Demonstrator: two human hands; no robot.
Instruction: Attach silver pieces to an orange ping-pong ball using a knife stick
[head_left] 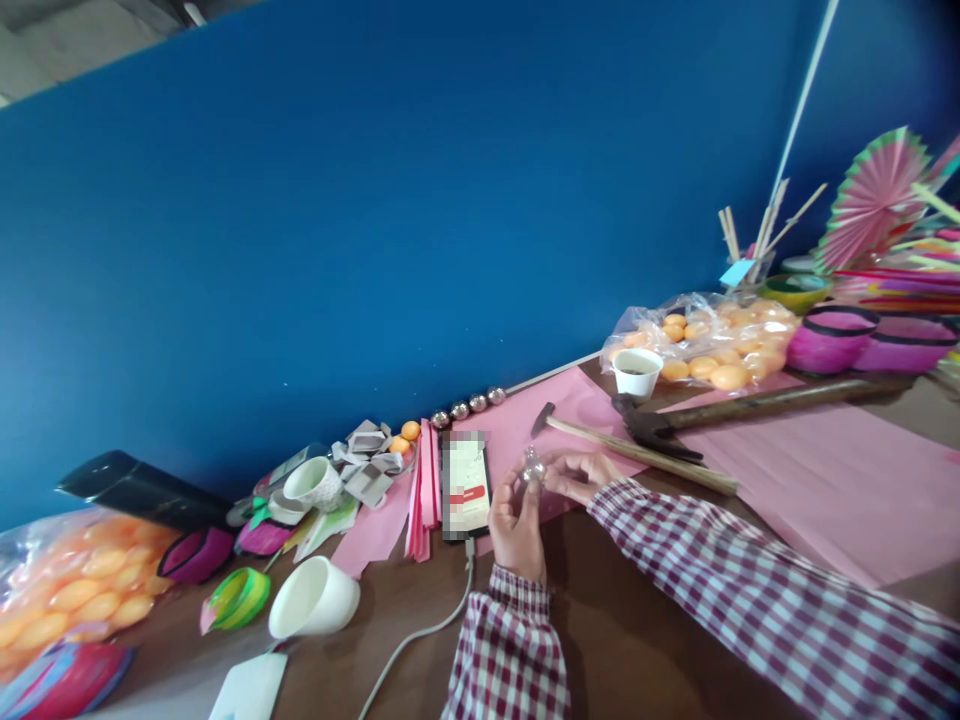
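My left hand (517,525) is closed, with thumb and fingers pinching a small shiny silver piece (533,466) that looks like a ball with a knob on top. Close against its right side, my right hand (581,476) has its fingertips pinched together at the piece; the fingers partly hide it. Just left of my hands lies a phone (466,485) with a lit screen and a cable (431,630) plugged in. Several silver balls (478,403) stand in a row beyond the phone. A small hammer (600,438) rests on pink paper (577,398) behind my right hand.
A larger hammer (757,402) lies to the right on pink sheets. Bags of orange balls (705,345) sit at both ends, near purple bowls (832,338). White cups (315,598), pink strips (424,490) and grey scraps (367,465) are at left. A blue wall (375,220) rises behind.
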